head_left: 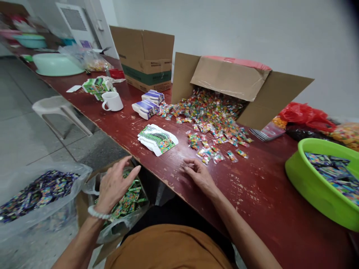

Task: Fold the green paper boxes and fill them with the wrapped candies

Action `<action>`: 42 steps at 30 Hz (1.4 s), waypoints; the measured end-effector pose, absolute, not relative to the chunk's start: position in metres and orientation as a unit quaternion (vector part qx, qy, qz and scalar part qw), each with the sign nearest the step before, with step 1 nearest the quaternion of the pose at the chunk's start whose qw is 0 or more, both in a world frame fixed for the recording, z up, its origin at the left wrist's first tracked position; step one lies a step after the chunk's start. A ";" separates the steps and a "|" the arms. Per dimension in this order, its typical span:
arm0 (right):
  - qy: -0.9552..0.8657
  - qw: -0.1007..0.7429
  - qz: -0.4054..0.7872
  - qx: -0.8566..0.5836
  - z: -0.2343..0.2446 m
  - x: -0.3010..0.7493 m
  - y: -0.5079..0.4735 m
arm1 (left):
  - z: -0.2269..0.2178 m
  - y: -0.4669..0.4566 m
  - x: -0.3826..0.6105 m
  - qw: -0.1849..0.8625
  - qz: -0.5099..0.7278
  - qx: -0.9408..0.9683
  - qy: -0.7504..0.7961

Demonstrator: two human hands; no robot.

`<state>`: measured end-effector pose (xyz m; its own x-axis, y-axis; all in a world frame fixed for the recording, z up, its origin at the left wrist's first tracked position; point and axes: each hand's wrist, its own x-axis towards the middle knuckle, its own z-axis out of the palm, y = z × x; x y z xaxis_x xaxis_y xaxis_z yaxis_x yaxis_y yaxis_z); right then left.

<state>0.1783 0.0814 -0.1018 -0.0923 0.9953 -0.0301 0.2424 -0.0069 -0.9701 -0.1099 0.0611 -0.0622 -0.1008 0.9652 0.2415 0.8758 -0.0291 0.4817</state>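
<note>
My left hand [114,185], with a pale beaded bracelet on the wrist, hovers over a bag of green packets [130,200] below the table edge. Its thumb and fingers are apart and hold nothing. My right hand [199,176] is at the red tabletop, fingers loosely bent with a gap to the thumb and nothing seen between them. Between and beyond both hands lies a stack of flat green-and-white cartons [157,139]. Small clear packets of colourful candies [206,151] are scattered just past my right hand, spilling from a tipped cardboard box [230,76].
Two purple-and-white boxes [146,109], a white mug [112,101] and green boxes [97,85] stand to the left. A lime-green basin [314,186] holds packets at right. Below left are a bag of dark packets [42,192] and a stool [56,106].
</note>
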 end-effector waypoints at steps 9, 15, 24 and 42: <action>-0.616 0.398 0.380 -0.564 -0.111 0.180 0.079 | -0.080 0.141 -0.042 0.002 0.219 0.684 0.695; -0.569 0.412 0.424 -0.572 -0.117 0.182 0.088 | -0.091 0.149 -0.051 0.231 0.388 0.559 0.696; -0.388 0.560 0.573 -0.456 -0.091 0.158 0.090 | -0.072 0.083 -0.037 0.581 0.405 0.491 0.507; -0.485 0.388 0.733 -0.277 -0.031 0.154 0.046 | -0.052 0.050 -0.019 0.847 0.280 0.416 0.178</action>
<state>0.1541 0.0457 -0.0307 -0.5459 0.8373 -0.0297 -0.3001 -0.2284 -0.9262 -0.0192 0.0503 -0.0517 0.7795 0.6226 -0.0686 -0.3260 0.4968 0.8043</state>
